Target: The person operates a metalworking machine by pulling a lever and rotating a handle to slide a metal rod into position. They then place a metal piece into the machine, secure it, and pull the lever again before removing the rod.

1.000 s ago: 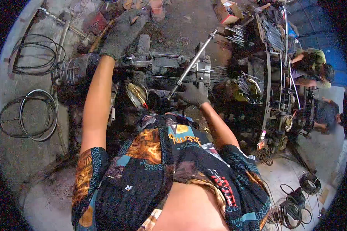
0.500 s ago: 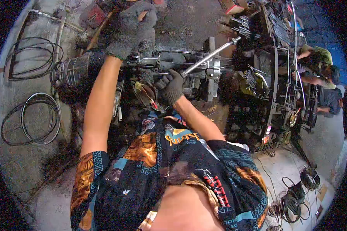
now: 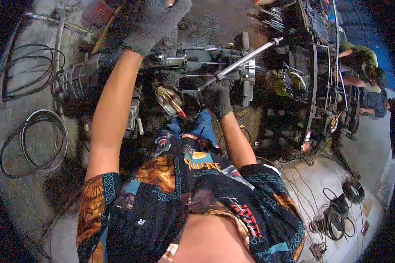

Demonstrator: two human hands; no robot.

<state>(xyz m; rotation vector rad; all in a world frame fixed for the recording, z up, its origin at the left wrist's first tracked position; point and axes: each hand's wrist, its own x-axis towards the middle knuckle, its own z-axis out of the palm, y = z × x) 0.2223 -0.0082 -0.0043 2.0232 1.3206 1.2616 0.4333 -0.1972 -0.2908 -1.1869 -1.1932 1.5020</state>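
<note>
My right hand (image 3: 219,97), in a dark knitted glove, is closed on a long shiny metal rod (image 3: 250,58). The rod slants up to the right across a bench machine (image 3: 171,61), its lower end sticking out past my fingers. Reaching over the machine's left part, my gloved left hand (image 3: 156,26) is blurred and cut by the top edge, so its grip does not show. Below the machine sits a round metal dish (image 3: 163,105) with a red-tipped tool (image 3: 175,105) in it.
A ribbed motor housing (image 3: 77,82) is at the machine's left. Coiled cables (image 3: 44,140) lie on the left floor. Racks of metal rods (image 3: 289,83) stand to the right, and beyond them a co-worker (image 3: 360,61) bends over a bench. More cables (image 3: 335,219) lie lower right.
My right hand has shifted right with the rod, and the rod's lower end now shows beyond my fingers. My left hand has moved up towards the top edge.
</note>
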